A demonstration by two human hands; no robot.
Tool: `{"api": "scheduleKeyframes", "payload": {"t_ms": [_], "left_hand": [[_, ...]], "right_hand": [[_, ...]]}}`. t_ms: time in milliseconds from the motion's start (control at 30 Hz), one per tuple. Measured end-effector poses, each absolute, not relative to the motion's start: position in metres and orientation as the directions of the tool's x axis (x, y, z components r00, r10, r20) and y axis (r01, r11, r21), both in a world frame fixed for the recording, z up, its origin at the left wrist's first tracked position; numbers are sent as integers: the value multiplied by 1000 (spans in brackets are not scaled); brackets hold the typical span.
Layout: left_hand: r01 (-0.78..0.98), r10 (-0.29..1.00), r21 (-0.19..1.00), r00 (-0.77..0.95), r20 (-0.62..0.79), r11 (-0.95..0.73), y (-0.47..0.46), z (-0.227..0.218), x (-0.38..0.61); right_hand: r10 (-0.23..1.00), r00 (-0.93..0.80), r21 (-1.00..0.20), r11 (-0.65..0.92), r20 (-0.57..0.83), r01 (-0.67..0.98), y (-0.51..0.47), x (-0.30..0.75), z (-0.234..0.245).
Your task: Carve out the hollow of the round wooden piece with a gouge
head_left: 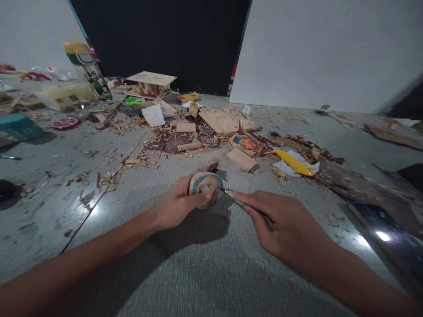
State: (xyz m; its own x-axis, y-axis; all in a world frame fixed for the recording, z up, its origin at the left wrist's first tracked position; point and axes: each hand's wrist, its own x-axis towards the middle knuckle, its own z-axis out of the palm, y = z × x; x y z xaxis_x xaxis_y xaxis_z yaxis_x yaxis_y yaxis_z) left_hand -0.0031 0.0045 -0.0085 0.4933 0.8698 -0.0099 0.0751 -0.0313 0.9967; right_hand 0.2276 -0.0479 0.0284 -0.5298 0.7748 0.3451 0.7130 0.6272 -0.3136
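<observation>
My left hand (178, 206) is closed around a round wooden piece (205, 188) with teal and tan markings, held just above the grey floor. My right hand (280, 224) grips a thin carving tool (231, 193) whose metal tip touches the right edge of the wooden piece. Both forearms reach in from the bottom of the head view.
Wood shavings and offcuts (185, 136) litter the floor beyond my hands. A painted wooden block (247, 143), a plain block (243, 159) and a yellow-handled tool (294, 162) lie to the right. A carton (87, 70) and small wooden structure (152, 81) stand at the back; a white board (324, 53) leans behind.
</observation>
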Motion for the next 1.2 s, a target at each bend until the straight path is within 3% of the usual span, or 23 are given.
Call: {"api": "scheduleKeyframes", "payload": {"t_ms": [367,633,833,1100,1200], "left_hand": [[81,880,996,472,-62,27,2,-4,-3],[24,878,995,470,-94,94,4,-6,-4],[94,865,994,491,-97,58,4,-3,-3],[-8,872,995,482,-85,101,10,-5,-6],[-55,883,989,458,-96,137,9,-6,-6]], "right_hand": [[754,-597,-189,650,273,736,-52,231,26],[721,-641,-310,692,263,652,-41,241,21],[713,-648,-315,700,268,641,-38,240,20],[805,-525,-464,590,277,660,-28,243,39],[817,-479,-448,577,321,683,-30,244,48]]}}
